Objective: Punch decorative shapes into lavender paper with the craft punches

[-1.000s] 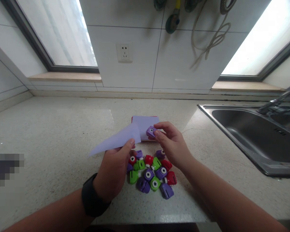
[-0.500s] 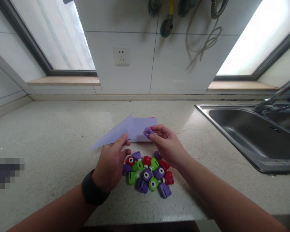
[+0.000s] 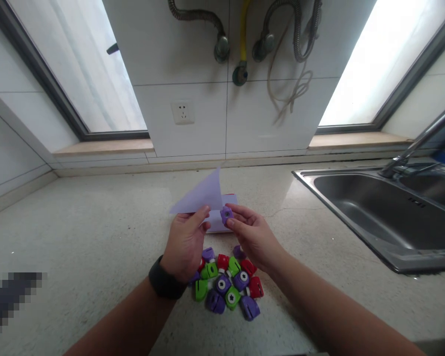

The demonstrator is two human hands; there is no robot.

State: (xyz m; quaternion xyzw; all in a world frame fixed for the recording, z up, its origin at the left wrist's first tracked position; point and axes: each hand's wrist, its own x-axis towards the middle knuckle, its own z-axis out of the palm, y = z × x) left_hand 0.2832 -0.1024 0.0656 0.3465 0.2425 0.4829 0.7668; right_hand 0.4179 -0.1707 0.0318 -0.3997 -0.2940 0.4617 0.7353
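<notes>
Fingertips of our right hand [image 3: 252, 236] pinch a small purple punch [image 3: 226, 214], while our left hand [image 3: 186, 242] pinches the lower edge of a lilac paper sheet [image 3: 203, 197], held up just beside the punch over the counter [image 3: 96, 237]. We judge the thin sheet could buckle or miss the punch's slot, since we hold it by one edge only. Below our wrists lies a pile of punches [image 3: 226, 289]; a dropped punch could scatter it.
</notes>
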